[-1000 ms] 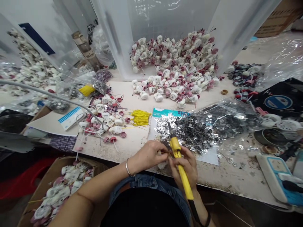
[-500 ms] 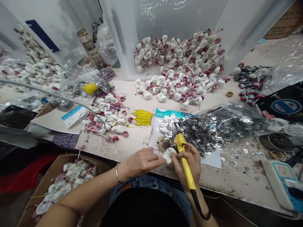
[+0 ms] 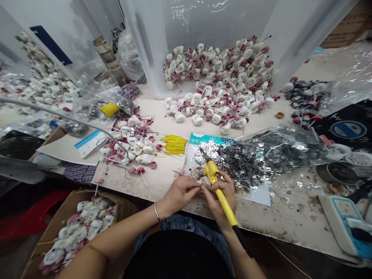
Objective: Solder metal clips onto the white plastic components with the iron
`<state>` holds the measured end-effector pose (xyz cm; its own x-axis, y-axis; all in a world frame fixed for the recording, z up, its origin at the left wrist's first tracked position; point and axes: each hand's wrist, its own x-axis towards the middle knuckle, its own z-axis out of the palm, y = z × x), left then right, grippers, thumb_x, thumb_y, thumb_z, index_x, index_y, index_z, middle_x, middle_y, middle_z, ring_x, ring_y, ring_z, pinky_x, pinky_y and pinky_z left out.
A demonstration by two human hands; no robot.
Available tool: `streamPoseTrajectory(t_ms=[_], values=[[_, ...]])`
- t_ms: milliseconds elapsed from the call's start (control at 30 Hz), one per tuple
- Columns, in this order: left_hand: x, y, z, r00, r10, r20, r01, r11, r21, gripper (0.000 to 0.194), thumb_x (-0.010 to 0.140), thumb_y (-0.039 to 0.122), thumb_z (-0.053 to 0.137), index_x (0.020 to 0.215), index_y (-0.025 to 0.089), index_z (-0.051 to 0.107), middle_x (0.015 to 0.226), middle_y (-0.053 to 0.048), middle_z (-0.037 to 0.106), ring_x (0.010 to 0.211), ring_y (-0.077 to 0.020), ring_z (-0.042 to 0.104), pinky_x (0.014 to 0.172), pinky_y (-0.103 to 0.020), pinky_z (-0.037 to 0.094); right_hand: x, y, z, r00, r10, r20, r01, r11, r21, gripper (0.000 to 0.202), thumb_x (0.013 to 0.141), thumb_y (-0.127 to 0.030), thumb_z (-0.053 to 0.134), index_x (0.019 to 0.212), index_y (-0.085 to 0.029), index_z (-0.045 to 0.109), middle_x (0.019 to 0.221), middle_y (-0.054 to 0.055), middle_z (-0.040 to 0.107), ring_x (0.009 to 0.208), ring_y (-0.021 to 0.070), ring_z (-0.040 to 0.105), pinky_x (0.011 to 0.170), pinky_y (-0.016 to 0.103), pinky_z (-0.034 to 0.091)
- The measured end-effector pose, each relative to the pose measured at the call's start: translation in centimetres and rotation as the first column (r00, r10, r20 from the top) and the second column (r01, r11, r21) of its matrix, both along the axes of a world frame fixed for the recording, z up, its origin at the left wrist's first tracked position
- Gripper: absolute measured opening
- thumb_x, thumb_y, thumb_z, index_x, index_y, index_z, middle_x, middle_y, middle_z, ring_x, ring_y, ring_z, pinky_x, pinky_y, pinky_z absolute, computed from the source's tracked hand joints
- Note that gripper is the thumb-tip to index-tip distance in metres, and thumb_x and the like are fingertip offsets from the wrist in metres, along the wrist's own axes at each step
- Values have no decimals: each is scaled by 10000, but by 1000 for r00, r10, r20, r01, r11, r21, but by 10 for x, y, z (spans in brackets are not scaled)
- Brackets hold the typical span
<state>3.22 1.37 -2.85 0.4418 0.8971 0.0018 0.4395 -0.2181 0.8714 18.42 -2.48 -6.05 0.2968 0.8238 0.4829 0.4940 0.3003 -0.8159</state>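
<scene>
My right hand (image 3: 229,189) is closed around a yellow soldering iron (image 3: 211,170), its dark tip pointing away over the small metal pieces (image 3: 241,164). A white plastic housing (image 3: 205,180) shows just behind my fingertips, partly hidden by them and by the iron. My left hand (image 3: 180,193) is pinched, its thumb and fingertips meeting those of my right hand at the housing's near side. What the left fingertips pinch is too small to make out. A pink piece (image 3: 181,172) with a thin wire lies just beyond the left hand.
Yellow wires (image 3: 174,144) lie left of the metal pieces. White and pink parts (image 3: 139,145) spread farther left, with a larger heap (image 3: 217,73) at the back. A cardboard box (image 3: 122,207) of parts stands below the table's left edge. A power strip (image 3: 338,221) sits right.
My left hand has moved right, and its fingers have closed to a pinch against my right fingertips. My right hand has shifted left and slightly away with the iron and the housing.
</scene>
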Motion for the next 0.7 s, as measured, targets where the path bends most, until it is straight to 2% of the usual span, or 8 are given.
streamPoseTrajectory(t_ms=[133, 267, 333, 400, 467, 567, 633, 700], values=[[1, -1, 4, 999, -1, -32, 0, 999, -33, 146, 859, 193, 601, 813, 153, 734, 735, -42, 718, 687, -141, 624, 708, -251, 481, -7, -2, 0, 999, -20, -26, 21, 998, 54, 171, 774, -87, 656, 805, -203, 535, 1217, 60, 481, 1130, 180, 575, 851, 328, 580], [1, -1, 5, 999, 26, -29, -29, 996, -88, 128, 835, 158, 615, 770, 142, 723, 724, -39, 712, 670, -135, 617, 662, -234, 470, -7, -6, 2, 995, 96, 6, -96, 993, 75, 162, 784, -45, 587, 775, -206, 568, 1215, 43, 499, 1041, 177, 630, 822, 341, 598], [1, -2, 6, 999, 12, -47, -17, 996, -92, 139, 841, 156, 605, 765, 149, 721, 717, -31, 708, 665, -131, 619, 660, -233, 470, -7, -8, 4, 993, 114, 2, -114, 991, 72, 161, 784, -41, 575, 772, -202, 569, 1213, 55, 506, 1021, 184, 636, 796, 344, 605], [-1, -4, 7, 995, -13, -98, 9, 999, -43, 150, 849, 161, 596, 775, 161, 726, 736, -35, 705, 700, -141, 629, 693, -247, 477, -6, -9, 5, 992, 125, -3, -124, 990, 68, 158, 781, -43, 583, 773, -200, 566, 1211, 64, 514, 1017, 187, 635, 775, 335, 606], [-2, -7, 8, 982, -2, -186, 14, 998, 64, 148, 847, 166, 594, 800, 171, 735, 853, -67, 710, 819, -177, 642, 778, -295, 482, -4, -11, 5, 990, 144, -2, -144, 988, 58, 152, 780, -53, 597, 777, -203, 575, 1193, 65, 542, 1018, 193, 633, 784, 341, 601], [-5, -10, 8, 952, 24, -304, 31, 984, 175, 147, 839, 167, 597, 811, 176, 740, 1080, -106, 685, 1011, -242, 623, 899, -381, 457, 5, -19, 4, 994, 110, -25, -108, 992, 72, 223, 769, -68, 622, 930, -219, 596, 1165, 72, 575, 1046, 214, 621, 811, 382, 593], [-6, -9, 9, 946, -32, -324, 74, 990, 120, 156, 840, 158, 592, 794, 179, 740, 1101, -94, 689, 1011, -229, 635, 923, -373, 458, 15, -29, 8, 996, 87, -8, -86, 992, 96, 394, 758, -68, 627, 1116, -227, 582, 1163, 81, 592, 1064, 232, 619, 812, 398, 600], [-7, -6, 10, 949, -85, -303, 95, 995, 21, 165, 836, 144, 591, 780, 187, 740, 1056, -68, 708, 953, -192, 656, 938, -336, 465, 28, -44, 16, 986, 127, 105, -138, 985, 104, 478, 763, -63, 610, 1207, -237, 583, 1193, 85, 611, 1061, 246, 638, 797, 379, 615]])
